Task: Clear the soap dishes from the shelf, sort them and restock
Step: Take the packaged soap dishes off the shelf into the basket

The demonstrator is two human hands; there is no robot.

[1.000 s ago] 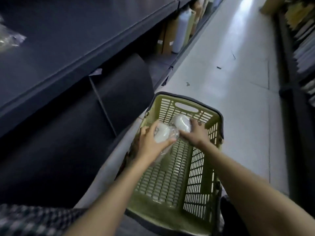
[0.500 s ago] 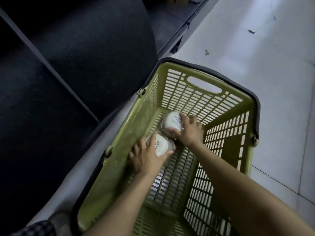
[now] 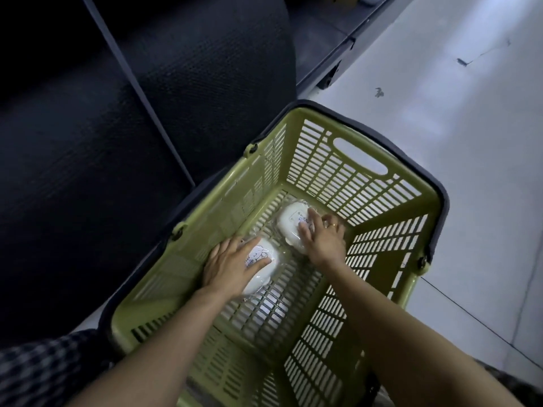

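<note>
The person is leaning over a green basket that is sitting on the pale floor just beside the dark shelf on the left. Two white soap dishes are lying on the basket's slatted bottom, toward its far end. The left hand is resting over the near soap dish, thumb along one side and fingers draped over the other, loosely grasping it. The right hand is covering the far soap dish, with fingers spread and bent over its printed label; whether it is gripping or only pressing is hard to tell. The two dishes are lying just beside each other, possibly touching.

Each dish appears to be wrapped in clear film, which is catching the light around the edges. Judging by this, they are probably light, rigid plastic pieces with a slippery wrapper, so a pinch on the film alone would likely slide. Taking hold across the short width, thumb on one long side and fingers on the other, looks safest. The rounded shape suggests they would stack poorly and could slide around on the slats.
</note>
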